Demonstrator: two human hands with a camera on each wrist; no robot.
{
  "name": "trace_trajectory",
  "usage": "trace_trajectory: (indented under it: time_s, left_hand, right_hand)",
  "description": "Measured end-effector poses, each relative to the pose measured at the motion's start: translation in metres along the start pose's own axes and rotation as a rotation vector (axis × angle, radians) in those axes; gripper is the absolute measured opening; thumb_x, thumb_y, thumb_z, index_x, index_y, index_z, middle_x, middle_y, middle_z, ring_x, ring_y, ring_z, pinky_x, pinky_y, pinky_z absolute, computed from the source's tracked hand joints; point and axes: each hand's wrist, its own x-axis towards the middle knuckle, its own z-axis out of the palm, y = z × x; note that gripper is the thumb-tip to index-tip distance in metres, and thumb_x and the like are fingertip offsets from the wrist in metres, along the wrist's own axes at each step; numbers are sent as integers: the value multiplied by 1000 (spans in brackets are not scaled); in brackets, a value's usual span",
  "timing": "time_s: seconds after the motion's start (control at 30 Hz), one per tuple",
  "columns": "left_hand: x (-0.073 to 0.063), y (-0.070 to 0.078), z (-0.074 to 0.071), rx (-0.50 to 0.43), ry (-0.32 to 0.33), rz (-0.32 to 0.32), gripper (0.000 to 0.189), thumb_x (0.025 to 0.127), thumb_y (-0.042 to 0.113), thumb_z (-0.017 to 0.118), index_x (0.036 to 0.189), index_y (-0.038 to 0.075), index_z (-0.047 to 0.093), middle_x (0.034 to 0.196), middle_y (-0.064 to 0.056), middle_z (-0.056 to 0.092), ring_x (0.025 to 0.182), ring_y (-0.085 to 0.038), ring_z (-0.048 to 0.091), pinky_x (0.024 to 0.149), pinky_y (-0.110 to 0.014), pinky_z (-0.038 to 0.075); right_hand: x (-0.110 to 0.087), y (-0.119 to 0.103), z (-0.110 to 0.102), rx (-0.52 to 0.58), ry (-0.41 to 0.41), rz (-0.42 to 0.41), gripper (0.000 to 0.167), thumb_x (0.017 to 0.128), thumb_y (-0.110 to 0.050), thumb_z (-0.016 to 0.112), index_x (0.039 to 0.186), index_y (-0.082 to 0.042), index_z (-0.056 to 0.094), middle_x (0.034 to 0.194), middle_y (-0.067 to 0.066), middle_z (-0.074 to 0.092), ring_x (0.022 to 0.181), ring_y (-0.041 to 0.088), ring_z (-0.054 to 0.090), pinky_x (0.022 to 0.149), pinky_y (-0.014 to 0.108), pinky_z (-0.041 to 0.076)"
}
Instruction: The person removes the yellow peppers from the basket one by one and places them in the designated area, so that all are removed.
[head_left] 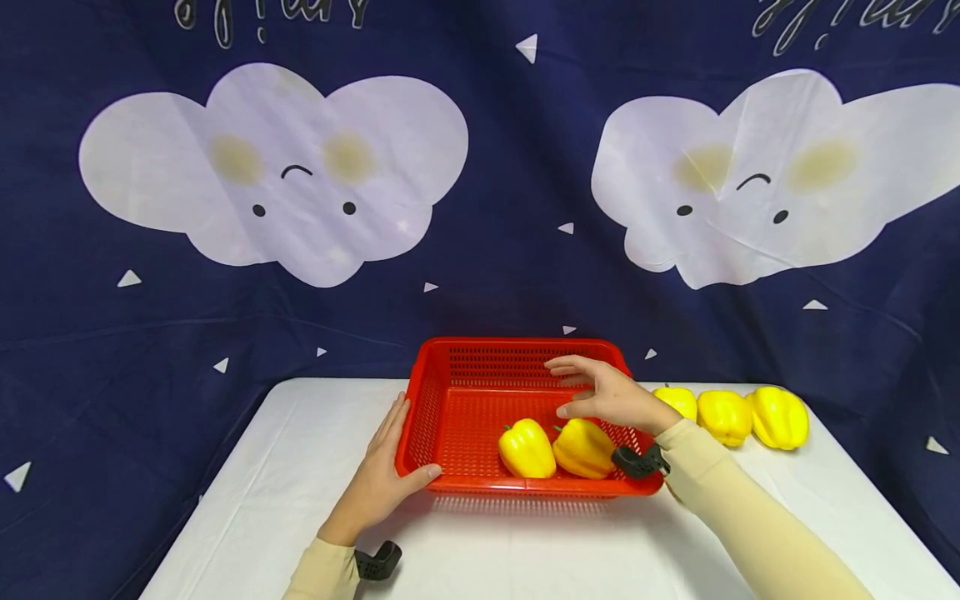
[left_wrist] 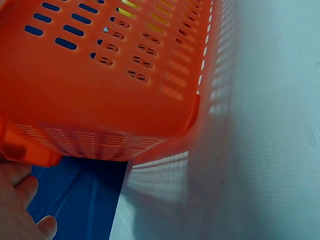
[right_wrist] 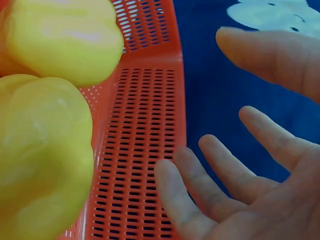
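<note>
A red plastic basket (head_left: 472, 417) with slotted walls stands on the table. Two yellow bell peppers, one nearer the middle (head_left: 527, 448) and one to its right (head_left: 584, 449), lie inside along the front. My left hand (head_left: 375, 483) rests against the left side at the front corner, thumb near the front rim and fingers along the outer side. Over the basket's right part hovers my right hand (head_left: 611, 396), fingers spread and holding nothing. In the right wrist view, the right hand (right_wrist: 260, 195) is apart from two large yellow peppers (right_wrist: 42, 155).
Beyond the basket's right side, three more yellow bell peppers (head_left: 724, 417) sit in a row on the white-covered table (head_left: 300, 450). A dark blue cloth (head_left: 525, 167) with cloud prints hangs behind the table.
</note>
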Motion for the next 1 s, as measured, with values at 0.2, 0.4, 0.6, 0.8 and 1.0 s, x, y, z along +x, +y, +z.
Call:
trace_trajectory:
  time_s: [0.2, 0.4, 0.6, 0.8, 1.0]
  left_hand:
    - [0, 2, -1, 4, -1, -2, 105, 84, 44, 78, 162, 10, 17, 168, 1, 7, 153, -31, 14, 115, -66, 21]
    - [0, 2, -1, 2, -2, -6, 105, 84, 44, 79, 162, 9, 17, 168, 1, 7, 153, -31, 14, 115, -66, 22]
    - [1, 2, -1, 10, -1, -4, 105, 84, 43, 79, 162, 10, 17, 168, 1, 7, 153, -31, 14, 114, -65, 22]
    - [0, 2, -1, 10, -3, -12, 105, 84, 44, 79, 162, 10, 17, 168, 2, 8, 153, -31, 14, 115, -65, 22]
    - [0, 2, -2, 6, -4, -6, 104, 84, 42, 79, 162, 9, 17, 168, 1, 8, 153, -31, 14, 115, -64, 22]
  right_hand:
    - [10, -1, 7, -43, -118, -7, 71, 83, -15, 80, 146, -11, 49, 147, 13, 50, 131, 36, 50, 103, 53, 47]
    - [14, 1, 17, -122, -287, -30, 73, 82, -12, 80, 148, -17, 48, 149, 9, 48, 131, 37, 48, 100, 53, 50]
    - [19, 2, 25, -179, -361, -26, 76, 80, -13, 81, 148, -19, 48, 145, 3, 52, 127, 32, 52, 100, 50, 50]
    - [26, 3, 33, -270, -412, -38, 80, 76, -15, 84, 147, -23, 48, 140, -1, 56, 124, 22, 52, 99, 46, 49]
    - [28, 5, 39, -309, -425, -6, 84, 71, -18, 89, 143, -29, 47, 136, -2, 56, 120, 16, 51, 100, 39, 48]
